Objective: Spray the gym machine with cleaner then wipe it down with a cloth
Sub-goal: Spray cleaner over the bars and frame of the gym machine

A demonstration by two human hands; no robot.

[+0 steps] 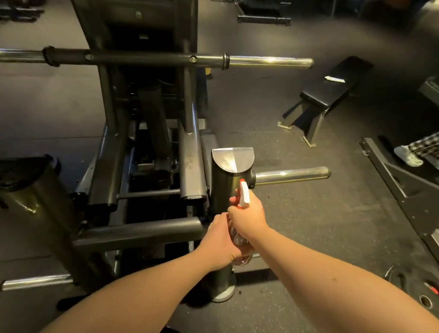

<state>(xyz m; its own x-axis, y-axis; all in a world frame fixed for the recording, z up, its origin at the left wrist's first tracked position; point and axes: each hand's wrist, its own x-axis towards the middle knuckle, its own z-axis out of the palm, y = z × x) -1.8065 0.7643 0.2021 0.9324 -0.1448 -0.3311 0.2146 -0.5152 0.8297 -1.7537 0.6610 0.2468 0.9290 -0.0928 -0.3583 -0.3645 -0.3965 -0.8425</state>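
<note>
Right hand (247, 217) wraps the spray bottle (244, 194) neck, fingers curled at the trigger. Left hand (217, 243) grips its clear body from the left. The nozzle pokes out above the right hand, near the gym machine (221, 182) post just ahead.

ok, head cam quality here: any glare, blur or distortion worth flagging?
Head view: hard glare on the silver cap of the black upright post; head view: bright streaks on the long chrome bar; head view: upper right background smeared and dim; head view: wide-angle bending bows that bar; head view: right hand and white-and-red trigger of the clear spray bottle sharp, its body hard to make out.
</note>
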